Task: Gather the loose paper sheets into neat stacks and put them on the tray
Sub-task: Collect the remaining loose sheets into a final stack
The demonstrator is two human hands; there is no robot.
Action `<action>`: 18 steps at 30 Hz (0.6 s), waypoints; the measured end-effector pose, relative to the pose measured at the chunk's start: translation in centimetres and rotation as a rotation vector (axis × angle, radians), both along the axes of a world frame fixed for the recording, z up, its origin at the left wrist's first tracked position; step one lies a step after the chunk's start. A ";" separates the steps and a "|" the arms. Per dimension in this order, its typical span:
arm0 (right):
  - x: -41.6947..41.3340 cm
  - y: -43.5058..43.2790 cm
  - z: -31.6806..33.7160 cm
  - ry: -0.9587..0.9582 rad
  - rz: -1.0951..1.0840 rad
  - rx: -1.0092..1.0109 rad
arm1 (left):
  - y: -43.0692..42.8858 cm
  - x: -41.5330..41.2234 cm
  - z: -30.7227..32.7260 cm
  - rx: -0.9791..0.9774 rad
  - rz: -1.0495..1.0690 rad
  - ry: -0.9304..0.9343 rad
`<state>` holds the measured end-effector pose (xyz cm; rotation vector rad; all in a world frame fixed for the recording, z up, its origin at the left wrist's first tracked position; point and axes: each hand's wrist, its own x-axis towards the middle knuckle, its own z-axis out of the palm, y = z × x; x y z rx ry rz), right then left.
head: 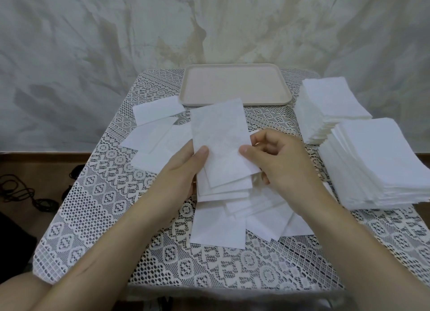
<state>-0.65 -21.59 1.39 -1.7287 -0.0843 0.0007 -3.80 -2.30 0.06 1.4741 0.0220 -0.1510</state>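
The lace-covered surface (97, 217) carries a beige tray (232, 85) at its far edge, with no paper on it; at the right, off the tray, stand a far paper stack (330, 101) and a near paper stack (381, 162), both tall; loose sheets (153, 124) lie overlapped at the left, and more lie fanned at the near centre beneath the hands. A small bundle of sheets (221, 134) is held up in the middle, its lower edges uneven; the left hand (181, 171) grips its left side, thumb on top; the right hand (274, 162) pinches its right edge, fingers (263, 137) curled. The step in hand looks like gathering and squaring; next, the bundle probably needs its edges evened, or another loose sheet added, before anything goes on the tray.
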 end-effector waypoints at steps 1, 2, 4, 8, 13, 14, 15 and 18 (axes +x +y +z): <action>0.1 0.0 -0.1 -0.003 -0.005 -0.016 | 0.0 0.0 0.0 0.000 0.016 0.008; 0.1 -0.1 -0.3 -0.005 -0.009 -0.035 | 0.1 0.1 -0.1 0.002 0.031 0.013; 0.2 -0.1 -0.6 -0.012 -0.016 -0.067 | 0.1 0.0 -0.1 0.006 0.046 0.014; 0.3 -0.3 -0.8 -0.016 -0.023 -0.106 | 0.2 0.0 -0.1 -0.010 0.078 0.000; -0.1 0.1 -1.0 0.026 0.024 -0.087 | 0.3 0.2 -0.1 -0.040 0.126 0.004; -0.2 0.3 -1.1 0.039 0.036 -0.082 | 0.2 0.1 -0.1 -0.054 0.124 0.010; -0.2 0.4 -1.2 0.050 0.045 -0.075 | 0.2 0.2 -0.2 -0.054 0.117 0.012; 0.0 0.6 -1.4 0.062 0.060 -0.082 | 0.2 0.1 -0.3 -0.007 0.073 -0.022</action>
